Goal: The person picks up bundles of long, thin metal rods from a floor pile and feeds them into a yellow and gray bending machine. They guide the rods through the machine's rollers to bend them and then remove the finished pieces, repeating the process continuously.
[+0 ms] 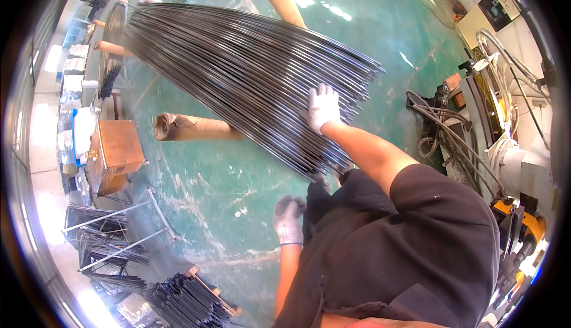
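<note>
A wide layer of long, dark, shiny metal rods or tubes point(238, 60) lies side by side in front of me, fanning toward my side. My right hand point(324, 108), in a white glove, rests on top of the rods near their close ends. Its fingers are stretched out and it grips nothing. My left hand point(289, 218), also gloved and greyed at the fingertips, hangs beside my thigh, away from the rods. Its fingers are loosely bent, with nothing visible in them.
Brown rolls point(196, 127) support the rods on the green floor point(232, 209). At left stand a brown box point(117, 146), a metal rack point(113, 233) and a dark rod bundle point(184, 301). Machinery with hoses and cables point(464, 131) stands at right.
</note>
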The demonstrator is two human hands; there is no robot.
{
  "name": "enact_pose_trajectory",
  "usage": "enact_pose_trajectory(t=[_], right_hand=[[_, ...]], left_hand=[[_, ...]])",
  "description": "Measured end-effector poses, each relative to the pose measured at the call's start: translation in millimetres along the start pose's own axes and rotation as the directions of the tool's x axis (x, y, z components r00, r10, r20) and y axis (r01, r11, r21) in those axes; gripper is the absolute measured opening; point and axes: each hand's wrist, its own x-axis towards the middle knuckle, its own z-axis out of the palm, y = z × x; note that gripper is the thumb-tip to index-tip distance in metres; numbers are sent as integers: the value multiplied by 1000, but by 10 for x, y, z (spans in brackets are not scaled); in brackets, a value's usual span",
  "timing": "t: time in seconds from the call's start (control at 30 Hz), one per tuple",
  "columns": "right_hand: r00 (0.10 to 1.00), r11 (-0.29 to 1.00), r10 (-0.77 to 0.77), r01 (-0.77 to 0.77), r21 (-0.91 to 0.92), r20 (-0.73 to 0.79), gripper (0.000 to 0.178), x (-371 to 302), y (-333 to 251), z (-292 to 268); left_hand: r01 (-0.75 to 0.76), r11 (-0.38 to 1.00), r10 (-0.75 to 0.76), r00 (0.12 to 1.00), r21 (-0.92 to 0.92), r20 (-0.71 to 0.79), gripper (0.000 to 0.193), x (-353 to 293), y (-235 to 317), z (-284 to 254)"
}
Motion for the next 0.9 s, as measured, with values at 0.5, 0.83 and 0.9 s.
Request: enact_pose_trajectory(t=[0.5,0.83,0.9], right_hand=[[883,963,52,78,-256,466,19,348,-32,-213],[660,785,88,-507,356,746,43,444,95,-445],[659,814,210,-527,244,723,52,406,-101,-719]], left_hand=[[14,995,-30,985,96,169,34,651,268,-95],[94,993,-103,982,65,157,32,787,218,-302],[104,992,-117,972,74,205,30,828,244,-240]])
